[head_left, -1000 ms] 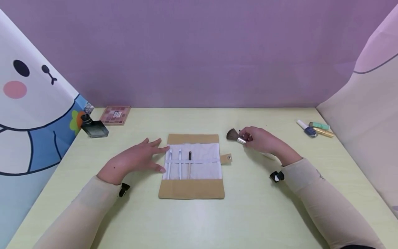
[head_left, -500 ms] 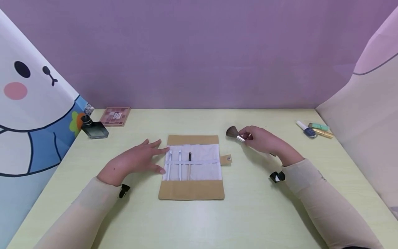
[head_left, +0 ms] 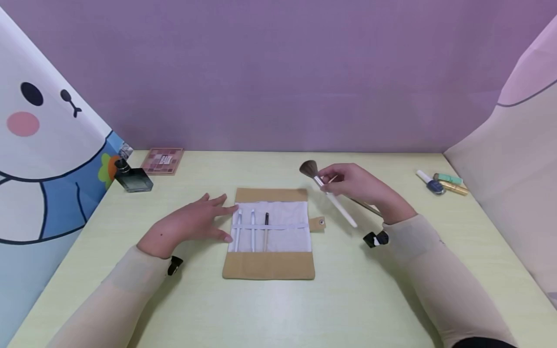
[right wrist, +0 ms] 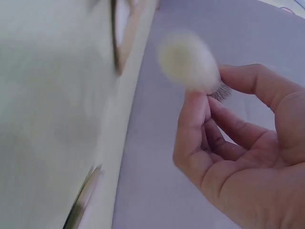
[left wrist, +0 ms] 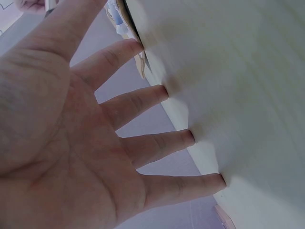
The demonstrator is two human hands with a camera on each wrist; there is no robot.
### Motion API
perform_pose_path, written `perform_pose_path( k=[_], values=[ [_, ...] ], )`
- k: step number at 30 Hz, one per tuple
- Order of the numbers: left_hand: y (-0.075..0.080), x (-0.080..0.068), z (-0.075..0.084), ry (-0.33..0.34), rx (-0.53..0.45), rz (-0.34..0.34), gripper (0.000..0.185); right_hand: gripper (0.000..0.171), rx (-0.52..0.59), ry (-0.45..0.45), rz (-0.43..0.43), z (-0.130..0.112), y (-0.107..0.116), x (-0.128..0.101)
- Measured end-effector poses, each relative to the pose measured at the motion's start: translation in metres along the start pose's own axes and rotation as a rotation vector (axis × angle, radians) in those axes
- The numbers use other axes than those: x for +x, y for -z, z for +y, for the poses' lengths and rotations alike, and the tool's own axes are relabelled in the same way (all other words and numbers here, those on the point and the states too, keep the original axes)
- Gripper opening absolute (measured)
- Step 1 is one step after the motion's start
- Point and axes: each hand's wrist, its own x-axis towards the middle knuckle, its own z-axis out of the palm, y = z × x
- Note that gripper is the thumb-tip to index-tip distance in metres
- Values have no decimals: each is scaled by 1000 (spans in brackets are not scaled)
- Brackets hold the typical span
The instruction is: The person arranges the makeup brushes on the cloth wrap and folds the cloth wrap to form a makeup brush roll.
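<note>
A tan brush roll (head_left: 268, 265) lies unrolled at the table's middle, its white panel holding three slim brushes (head_left: 253, 231) under a strap. My left hand (head_left: 191, 224) rests flat beside the roll's left edge, fingers straight (left wrist: 152, 95) and touching the table. My right hand (head_left: 348, 183) hovers above the table right of the roll. It pinches a big powder brush (head_left: 332, 195) near the ferrule, with the dark bristles up-left and the white handle slanting down-right. In the right wrist view the handle's end (right wrist: 188, 59) is a blur. A thin brush (head_left: 367, 207) shows under that wrist; whether it is held I cannot tell.
A dark perfume bottle (head_left: 132, 179) and a pink eyeshadow palette (head_left: 163, 160) sit at the back left. Several small cosmetic tubes (head_left: 441, 182) lie at the far right. Purple backdrop behind, and printed fabric walls on both sides.
My right hand has lifted the powder brush and carried it left and up, so its white handle now shows. The left hand and the roll have not moved.
</note>
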Motion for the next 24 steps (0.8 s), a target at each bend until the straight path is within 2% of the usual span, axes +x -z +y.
perform_pose_path(
  k=[6,12,18,24],
  values=[
    [1,-1,2,6,-3,2,93,41,231,-27,-1,-14,-10,16],
    [2,0,2,6,-3,5,92,40,430,-3,-3,-22,-24,35],
    [2,-1,3,7,-1,1,93,39,540,-8,21,-28,-39,47],
    [3,-1,3,6,5,0,93,37,638,-64,86,-33,-53,56]
  ],
)
